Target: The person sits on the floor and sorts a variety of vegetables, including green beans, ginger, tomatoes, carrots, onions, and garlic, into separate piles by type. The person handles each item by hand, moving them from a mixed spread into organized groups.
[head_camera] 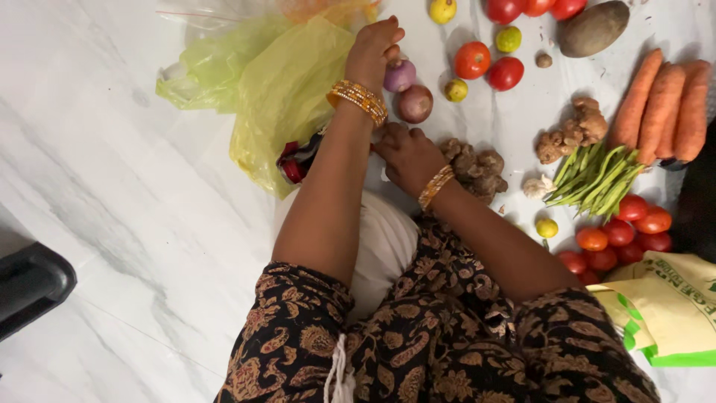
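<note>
My left hand (375,49) reaches forward over the white marble floor, fingers curled around a small purple onion (401,75). A larger reddish onion (415,103) lies just below it. My right hand (406,155) rests knuckles-up on the floor between the yellow-green plastic bag (287,97) and a heap of brown ginger roots (477,168). Its fingers bend downward and hide whatever is under them. Both wrists wear gold bangles.
Tomatoes (488,66), small limes (509,39), a potato (594,28), carrots (662,104), more ginger (574,130), green beans (597,177) and another tomato heap (623,235) lie spread at the right. A yellow cloth bag (671,306) sits at lower right, and a dark object (30,287) at the left edge.
</note>
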